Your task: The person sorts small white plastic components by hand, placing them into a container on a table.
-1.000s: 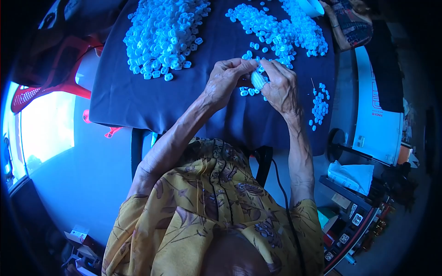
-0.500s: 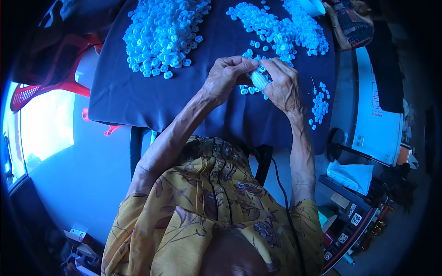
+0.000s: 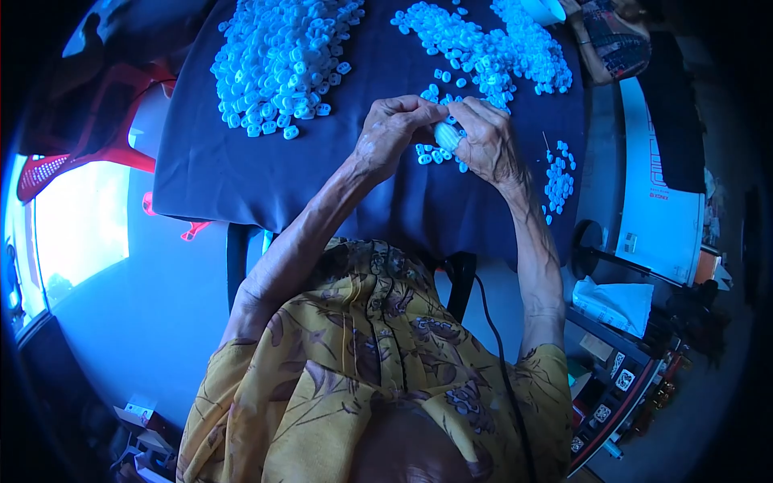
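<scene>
Both of my hands come together over the near part of a dark cloth-covered table (image 3: pixel 233 181). My right hand (image 3: pixel 489 145) is closed around a small white ribbed piece (image 3: pixel 448 137) that looks made of rows of beads. Right beside it, my left hand (image 3: pixel 392 133) pinches with thumb and forefinger almost touching the right fingertips. What lies in that pinch is too small to make out. Several loose white beads (image 3: pixel 435 155) lie on the cloth just below and beyond the hands.
A large heap of white beads (image 3: pixel 278 68) covers the far left, and another heap (image 3: pixel 475 52) the far right. A small group of beads (image 3: pixel 558 181) lies near a thin needle (image 3: pixel 545 141). A person (image 3: pixel 612 44) sits by a white bowl (image 3: pixel 544 11). A red chair (image 3: pixel 121 153) stands left.
My hands have shifted slightly left, and the right hand and wrist have turned a little. The white ribbed piece is tilted differently and more covered by fingers.
</scene>
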Demonstrator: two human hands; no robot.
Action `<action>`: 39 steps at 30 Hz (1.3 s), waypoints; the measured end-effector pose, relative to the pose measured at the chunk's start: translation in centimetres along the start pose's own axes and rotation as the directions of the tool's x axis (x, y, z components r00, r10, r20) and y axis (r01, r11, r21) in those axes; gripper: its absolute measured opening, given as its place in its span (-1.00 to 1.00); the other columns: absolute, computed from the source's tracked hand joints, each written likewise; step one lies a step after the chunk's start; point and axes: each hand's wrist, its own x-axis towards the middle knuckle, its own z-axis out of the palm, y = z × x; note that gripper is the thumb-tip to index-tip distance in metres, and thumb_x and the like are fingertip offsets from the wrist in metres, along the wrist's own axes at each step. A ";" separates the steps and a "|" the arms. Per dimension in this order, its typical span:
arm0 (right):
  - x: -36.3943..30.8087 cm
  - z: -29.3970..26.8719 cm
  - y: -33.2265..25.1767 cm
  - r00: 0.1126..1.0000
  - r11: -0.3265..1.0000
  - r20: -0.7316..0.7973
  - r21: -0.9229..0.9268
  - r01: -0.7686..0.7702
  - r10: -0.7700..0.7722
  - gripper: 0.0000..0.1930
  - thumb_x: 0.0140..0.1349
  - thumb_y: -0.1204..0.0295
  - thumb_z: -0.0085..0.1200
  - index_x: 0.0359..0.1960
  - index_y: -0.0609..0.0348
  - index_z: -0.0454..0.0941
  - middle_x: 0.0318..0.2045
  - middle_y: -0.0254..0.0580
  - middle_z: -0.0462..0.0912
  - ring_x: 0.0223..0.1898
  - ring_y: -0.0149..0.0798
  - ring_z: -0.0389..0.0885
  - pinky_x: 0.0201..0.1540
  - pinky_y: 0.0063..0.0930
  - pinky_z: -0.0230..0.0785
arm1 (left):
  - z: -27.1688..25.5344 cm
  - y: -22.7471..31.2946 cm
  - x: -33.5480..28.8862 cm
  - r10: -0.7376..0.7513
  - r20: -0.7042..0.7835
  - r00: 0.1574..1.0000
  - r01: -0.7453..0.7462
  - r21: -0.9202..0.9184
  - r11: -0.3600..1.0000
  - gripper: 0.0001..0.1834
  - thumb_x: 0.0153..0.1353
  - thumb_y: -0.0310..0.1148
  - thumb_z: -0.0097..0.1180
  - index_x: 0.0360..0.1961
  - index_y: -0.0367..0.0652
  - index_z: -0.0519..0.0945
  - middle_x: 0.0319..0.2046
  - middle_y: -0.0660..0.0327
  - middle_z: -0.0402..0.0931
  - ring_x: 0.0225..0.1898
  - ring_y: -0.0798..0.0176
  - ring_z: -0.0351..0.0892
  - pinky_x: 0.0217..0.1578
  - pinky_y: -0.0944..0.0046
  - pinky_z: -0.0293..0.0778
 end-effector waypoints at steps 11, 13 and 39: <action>0.6 0.8 0.6 0.998 0.994 -0.034 0.096 0.053 -0.050 -0.77 -0.18 0.54 0.13 -0.41 0.30 0.43 -0.59 -0.09 0.44 -0.52 -0.08 0.48 -0.51 -0.35 0.32 | -0.9 0.3 0.4 -0.057 0.007 0.998 0.058 -0.066 0.996 -0.80 0.06 -0.34 0.08 -0.37 -0.28 0.53 -0.47 0.16 0.51 -0.41 0.31 0.51 -0.29 0.33 0.45; 0.5 0.5 0.2 0.998 0.990 -0.065 0.136 0.021 -0.012 -0.74 -0.16 0.50 0.16 -0.38 0.30 0.44 -0.57 -0.10 0.45 -0.51 -0.11 0.48 -0.51 -0.37 0.32 | -0.9 0.1 0.3 -0.037 -0.027 0.999 0.036 -0.053 0.998 -0.78 0.06 -0.33 0.09 -0.36 -0.28 0.53 -0.47 0.15 0.52 -0.41 0.30 0.52 -0.31 0.32 0.46; -4.2 3.7 4.5 0.822 0.802 0.061 0.191 -0.566 0.566 -0.81 -0.08 0.54 -0.08 -0.40 0.17 0.55 -0.48 0.03 0.56 -0.42 -0.01 0.55 -0.36 -0.31 0.39 | -5.4 1.1 4.2 0.565 0.448 0.693 -0.473 0.874 -0.112 -0.93 -0.06 -0.44 0.09 -0.49 -0.18 0.55 -0.51 0.13 0.50 -0.45 0.08 0.49 -0.44 0.21 0.42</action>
